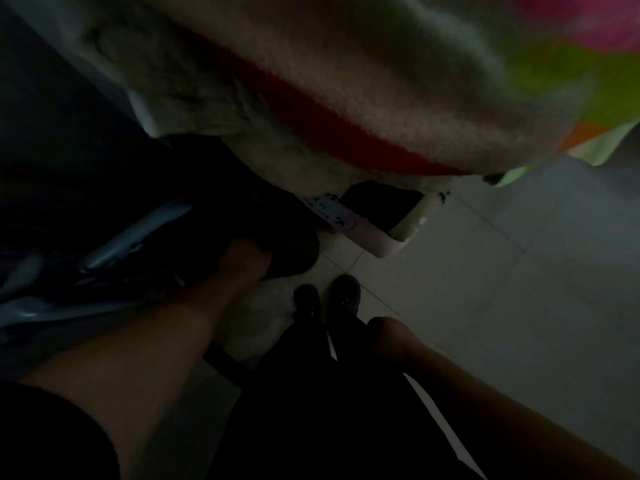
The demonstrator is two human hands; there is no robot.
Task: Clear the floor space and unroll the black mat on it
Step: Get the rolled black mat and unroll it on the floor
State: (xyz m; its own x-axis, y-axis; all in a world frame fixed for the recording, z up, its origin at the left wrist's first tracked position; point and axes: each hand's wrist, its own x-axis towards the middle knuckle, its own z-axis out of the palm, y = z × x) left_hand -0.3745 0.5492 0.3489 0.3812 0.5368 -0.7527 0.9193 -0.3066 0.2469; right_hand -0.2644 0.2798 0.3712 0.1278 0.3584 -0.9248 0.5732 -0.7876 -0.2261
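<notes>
The view is very dark. A black rolled mat lies slanted at the centre left, between a bed and some bluish objects. My left hand reaches forward and grips the mat's near, rounded end. My right hand hangs low beside my dark trousers; only its rounded end shows and the fingers are hidden. My two feet in dark shoes stand on the pale tiled floor just below the mat's end.
A bed with a fuzzy white-and-red blanket fills the top. A pink and green cloth hangs at the top right. A white box with a dark opening sits under the bed's edge. Bluish shiny objects crowd the left.
</notes>
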